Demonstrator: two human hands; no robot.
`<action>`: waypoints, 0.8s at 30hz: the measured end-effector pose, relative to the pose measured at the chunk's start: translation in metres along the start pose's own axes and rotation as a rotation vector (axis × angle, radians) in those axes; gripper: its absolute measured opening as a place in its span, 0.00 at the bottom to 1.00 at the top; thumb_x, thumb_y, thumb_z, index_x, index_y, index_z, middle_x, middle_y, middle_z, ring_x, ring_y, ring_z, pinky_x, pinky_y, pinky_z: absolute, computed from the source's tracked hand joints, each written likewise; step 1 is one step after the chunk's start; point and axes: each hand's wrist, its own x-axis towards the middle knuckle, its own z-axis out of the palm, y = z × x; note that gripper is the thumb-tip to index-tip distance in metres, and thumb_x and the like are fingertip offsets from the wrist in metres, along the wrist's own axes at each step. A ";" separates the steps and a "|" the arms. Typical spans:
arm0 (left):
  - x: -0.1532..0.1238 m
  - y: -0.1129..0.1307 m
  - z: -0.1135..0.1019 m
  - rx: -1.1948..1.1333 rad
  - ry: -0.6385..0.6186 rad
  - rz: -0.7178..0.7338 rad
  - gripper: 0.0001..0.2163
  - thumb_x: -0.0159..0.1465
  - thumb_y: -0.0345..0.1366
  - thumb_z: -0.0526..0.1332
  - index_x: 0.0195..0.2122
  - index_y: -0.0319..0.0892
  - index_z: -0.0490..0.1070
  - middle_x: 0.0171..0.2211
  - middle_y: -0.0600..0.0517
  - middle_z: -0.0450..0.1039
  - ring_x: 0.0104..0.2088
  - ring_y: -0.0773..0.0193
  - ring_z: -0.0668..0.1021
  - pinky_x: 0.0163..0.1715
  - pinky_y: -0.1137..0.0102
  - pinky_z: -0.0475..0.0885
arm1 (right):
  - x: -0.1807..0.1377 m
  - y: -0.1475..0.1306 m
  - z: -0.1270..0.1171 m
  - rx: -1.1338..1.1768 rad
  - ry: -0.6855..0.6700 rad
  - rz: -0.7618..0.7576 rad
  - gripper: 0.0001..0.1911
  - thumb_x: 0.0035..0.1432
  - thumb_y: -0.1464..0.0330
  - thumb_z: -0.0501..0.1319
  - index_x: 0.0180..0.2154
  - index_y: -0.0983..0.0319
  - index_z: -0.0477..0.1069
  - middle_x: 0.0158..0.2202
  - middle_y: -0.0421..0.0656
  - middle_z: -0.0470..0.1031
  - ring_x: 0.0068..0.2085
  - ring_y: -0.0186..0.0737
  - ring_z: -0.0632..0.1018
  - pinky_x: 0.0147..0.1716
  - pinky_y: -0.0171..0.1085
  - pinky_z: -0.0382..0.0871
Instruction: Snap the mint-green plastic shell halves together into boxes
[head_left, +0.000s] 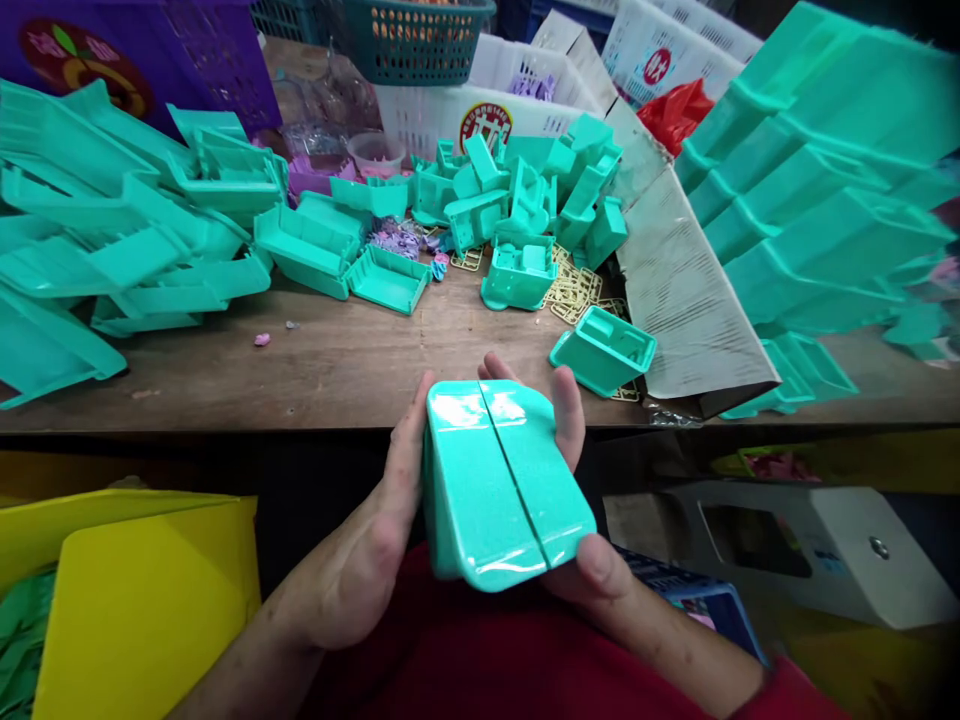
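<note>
Close in, both hands cradle a glittery teal case point(499, 480) just above the lap, in front of the counter point(360, 370) edge. The left hand point(367, 560) presses its thumb along one side; the right hand point(592, 560) cups the other, thumb on the near corner, both grips clamped on it. The two halves meet along a seam, so this piece looks closed up. Farther back, a loose teal tray point(604, 348) and a heap of teal parts point(525, 200) sit unassembled.
</note>
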 end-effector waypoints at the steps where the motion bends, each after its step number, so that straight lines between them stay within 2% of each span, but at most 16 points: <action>1: 0.001 0.001 -0.002 -0.032 0.017 -0.017 0.40 0.91 0.61 0.54 0.96 0.72 0.33 0.96 0.54 0.52 0.92 0.31 0.65 0.89 0.34 0.71 | 0.001 0.002 -0.003 0.041 -0.051 -0.066 0.80 0.46 0.22 0.78 0.91 0.31 0.46 0.97 0.42 0.51 0.91 0.79 0.66 0.80 0.75 0.76; 3: 0.004 0.002 -0.008 -0.139 0.027 -0.064 0.40 0.88 0.60 0.64 0.94 0.68 0.49 0.93 0.50 0.62 0.89 0.31 0.72 0.85 0.39 0.79 | 0.006 0.005 -0.009 0.091 -0.171 -0.186 0.66 0.61 0.29 0.75 0.90 0.30 0.49 0.98 0.38 0.49 0.91 0.76 0.68 0.81 0.76 0.74; 4: 0.006 0.002 -0.013 -0.219 0.016 -0.092 0.41 0.84 0.61 0.71 0.92 0.65 0.58 0.90 0.47 0.69 0.86 0.31 0.77 0.81 0.41 0.84 | 0.010 0.006 -0.012 0.089 -0.226 -0.235 0.62 0.65 0.29 0.73 0.90 0.30 0.51 0.98 0.37 0.49 0.90 0.75 0.69 0.82 0.77 0.74; 7: 0.015 -0.004 -0.025 -0.458 -0.055 -0.209 0.44 0.68 0.60 0.88 0.80 0.56 0.78 0.79 0.40 0.84 0.76 0.27 0.87 0.71 0.44 0.91 | 0.020 0.003 -0.026 -0.048 -0.358 -0.347 0.60 0.66 0.29 0.73 0.90 0.33 0.58 0.97 0.37 0.54 0.92 0.77 0.65 0.86 0.80 0.68; 9: 0.019 -0.012 -0.028 -0.480 -0.010 -0.234 0.44 0.60 0.59 0.92 0.74 0.52 0.83 0.74 0.38 0.88 0.72 0.26 0.89 0.67 0.45 0.93 | 0.026 -0.002 -0.033 -0.248 -0.357 -0.385 0.56 0.70 0.31 0.73 0.90 0.35 0.62 0.96 0.35 0.56 0.95 0.74 0.58 0.90 0.78 0.62; 10: 0.021 -0.016 -0.028 -0.435 0.054 -0.213 0.46 0.57 0.59 0.94 0.72 0.51 0.83 0.71 0.38 0.89 0.70 0.27 0.91 0.65 0.45 0.94 | 0.028 -0.004 -0.036 -0.341 -0.308 -0.386 0.52 0.74 0.32 0.70 0.89 0.36 0.63 0.96 0.35 0.59 0.96 0.71 0.58 0.92 0.77 0.61; 12: 0.024 -0.024 -0.022 -0.225 0.272 -0.132 0.52 0.50 0.58 0.97 0.72 0.50 0.80 0.69 0.38 0.89 0.66 0.31 0.92 0.62 0.46 0.93 | 0.030 -0.005 -0.037 -0.407 -0.171 -0.398 0.49 0.79 0.29 0.62 0.89 0.40 0.65 0.91 0.42 0.70 0.91 0.70 0.68 0.90 0.75 0.66; 14: 0.027 -0.030 -0.013 0.035 0.470 -0.060 0.56 0.49 0.58 0.97 0.74 0.49 0.75 0.69 0.38 0.85 0.67 0.33 0.90 0.67 0.43 0.90 | 0.032 -0.002 -0.032 -0.392 -0.089 -0.406 0.58 0.72 0.22 0.65 0.88 0.45 0.66 0.83 0.50 0.80 0.85 0.72 0.78 0.85 0.75 0.74; 15: 0.028 -0.032 -0.008 0.136 0.526 -0.025 0.55 0.51 0.60 0.96 0.74 0.49 0.74 0.69 0.38 0.84 0.67 0.34 0.88 0.70 0.40 0.88 | 0.033 0.001 -0.028 -0.394 -0.064 -0.420 0.65 0.65 0.20 0.70 0.88 0.47 0.65 0.82 0.53 0.81 0.83 0.74 0.79 0.84 0.75 0.76; 16: 0.029 -0.033 -0.003 0.204 0.552 0.015 0.54 0.54 0.62 0.94 0.75 0.48 0.74 0.69 0.38 0.82 0.68 0.34 0.87 0.72 0.39 0.86 | 0.034 0.003 -0.024 -0.403 -0.033 -0.445 0.71 0.60 0.19 0.74 0.89 0.48 0.64 0.83 0.54 0.79 0.82 0.76 0.80 0.83 0.76 0.76; 17: 0.029 -0.034 0.002 0.240 0.552 0.071 0.52 0.58 0.64 0.92 0.75 0.48 0.74 0.68 0.39 0.81 0.68 0.35 0.87 0.72 0.38 0.85 | 0.035 0.005 -0.020 -0.411 0.009 -0.473 0.72 0.58 0.20 0.75 0.89 0.47 0.63 0.86 0.54 0.75 0.83 0.76 0.79 0.83 0.75 0.76; 19: 0.027 -0.033 0.009 0.277 0.541 0.203 0.50 0.62 0.65 0.90 0.77 0.51 0.72 0.68 0.41 0.80 0.67 0.38 0.88 0.70 0.42 0.87 | 0.038 0.006 -0.013 -0.377 0.086 -0.504 0.61 0.67 0.23 0.71 0.86 0.48 0.67 0.89 0.52 0.71 0.83 0.74 0.79 0.82 0.73 0.77; 20: 0.025 -0.033 0.011 0.293 0.547 0.266 0.51 0.62 0.65 0.90 0.79 0.53 0.71 0.69 0.42 0.79 0.67 0.38 0.88 0.68 0.44 0.89 | 0.039 0.004 -0.011 -0.330 0.089 -0.485 0.55 0.72 0.24 0.66 0.83 0.50 0.71 0.85 0.53 0.76 0.80 0.72 0.81 0.79 0.71 0.80; 22: 0.021 -0.031 0.013 0.309 0.558 0.327 0.54 0.61 0.66 0.90 0.81 0.57 0.68 0.70 0.43 0.80 0.66 0.39 0.90 0.63 0.47 0.92 | 0.040 -0.002 -0.007 -0.232 0.052 -0.401 0.48 0.75 0.26 0.58 0.73 0.53 0.80 0.69 0.53 0.90 0.67 0.69 0.90 0.68 0.67 0.88; 24: 0.017 -0.029 0.012 0.315 0.513 0.273 0.56 0.60 0.66 0.90 0.82 0.57 0.66 0.68 0.44 0.83 0.61 0.39 0.93 0.56 0.49 0.95 | 0.039 -0.010 -0.004 -0.165 0.048 -0.336 0.47 0.74 0.24 0.55 0.62 0.54 0.84 0.51 0.51 0.92 0.52 0.65 0.92 0.53 0.61 0.91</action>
